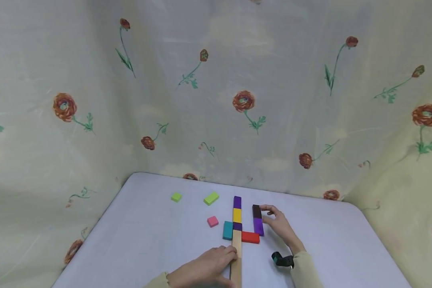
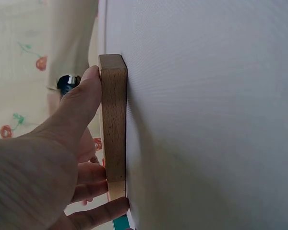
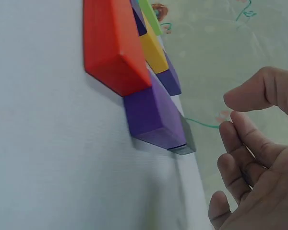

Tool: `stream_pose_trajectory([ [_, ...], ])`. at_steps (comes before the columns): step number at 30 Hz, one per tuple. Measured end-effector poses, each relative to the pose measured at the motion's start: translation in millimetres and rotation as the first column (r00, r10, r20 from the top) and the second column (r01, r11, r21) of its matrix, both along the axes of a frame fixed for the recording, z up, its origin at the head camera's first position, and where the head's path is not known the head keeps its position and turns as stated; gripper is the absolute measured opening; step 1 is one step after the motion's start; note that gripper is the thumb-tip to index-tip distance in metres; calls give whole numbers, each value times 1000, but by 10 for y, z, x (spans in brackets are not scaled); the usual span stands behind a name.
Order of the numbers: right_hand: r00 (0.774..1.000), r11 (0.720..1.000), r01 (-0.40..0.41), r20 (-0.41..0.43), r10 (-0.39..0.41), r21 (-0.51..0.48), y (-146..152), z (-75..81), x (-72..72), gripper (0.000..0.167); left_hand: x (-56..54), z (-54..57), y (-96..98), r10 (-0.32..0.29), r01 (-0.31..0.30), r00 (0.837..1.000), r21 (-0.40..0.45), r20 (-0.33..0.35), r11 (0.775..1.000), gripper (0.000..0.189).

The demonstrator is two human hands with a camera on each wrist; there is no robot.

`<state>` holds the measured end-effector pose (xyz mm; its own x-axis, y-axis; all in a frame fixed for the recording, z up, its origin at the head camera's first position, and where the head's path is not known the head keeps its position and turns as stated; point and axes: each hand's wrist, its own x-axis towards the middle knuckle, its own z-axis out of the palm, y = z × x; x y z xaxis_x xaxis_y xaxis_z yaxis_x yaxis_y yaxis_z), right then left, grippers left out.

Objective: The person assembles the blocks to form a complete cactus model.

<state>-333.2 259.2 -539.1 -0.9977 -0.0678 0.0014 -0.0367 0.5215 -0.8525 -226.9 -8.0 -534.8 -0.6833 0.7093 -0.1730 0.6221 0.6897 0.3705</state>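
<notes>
My left hand (image 1: 210,266) rests along the row of plain wooden blocks (image 1: 236,270). In the left wrist view, its thumb touches the top edge near the end of a wooden block (image 2: 114,120), and its fairly straight fingers lie at the other end. The right hand (image 1: 279,226) hovers beside a black block (image 1: 257,211) and a purple block (image 1: 259,227) set end to end. Its fingers are loosely bent and hold nothing; the right wrist view shows a gap between them and the purple block (image 3: 156,115). A red block (image 1: 250,237) joins the wooden row to the purple block.
Beyond the wooden blocks, the row continues with a small dark purple block (image 1: 237,227), a yellow block (image 1: 237,215) and another purple one. A teal block (image 1: 228,230) adjoins it on the left. A pink block (image 1: 213,221) and two green blocks (image 1: 211,198) lie apart on the white table (image 1: 137,232).
</notes>
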Motion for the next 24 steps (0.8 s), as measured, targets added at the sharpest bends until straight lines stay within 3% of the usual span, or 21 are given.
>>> stream_pose_trajectory([
  [7,1000,1000,17,18,-16,-24,-34,-101,44,46,-1,17,1,-5,5,1000,3,-3,1000,70],
  [14,998,1000,16,54,-17,11,-53,-219,56,48,10,13,1,-19,19,1000,-6,-8,1000,70],
  [24,999,1000,6,44,-7,21,-73,-236,64,51,-18,26,-10,-33,34,999,-34,4,999,72],
])
